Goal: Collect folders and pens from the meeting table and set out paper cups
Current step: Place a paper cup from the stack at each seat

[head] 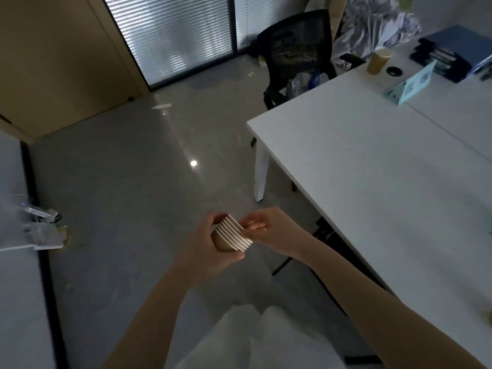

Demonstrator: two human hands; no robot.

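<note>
Holding a nested stack of paper cups (231, 235) over the grey floor, the person stands just off the near left corner of the white meeting table (372, 166), which serves as the landmark. The left hand (213, 249) is wrapped around the brown bottom cup, thumb and fingers closed on its wall, and the stack lies tilted on its side with the white rims pointing toward the table. The right hand (266, 230) is pinching the outermost rim between thumb and fingertips, touching the stack at its table-facing end. Both bare forearms reach in from the bottom edge, and pale clothing shows between them.

On the table's far end, well apart from the hands, a single brown paper cup (378, 61) stands upright near the far left edge. Just beside it lies a small dark round object (394, 71), and a little nearer stands a pale blue folded card (410, 86). At the far right corner sits a pile of blue folders (452, 53). A black mesh office chair (298, 54) stands against the table's far left edge, with crumpled fabric (372, 27) behind it. Whether any pens lie on the table cannot be told; the room is dim.
</note>
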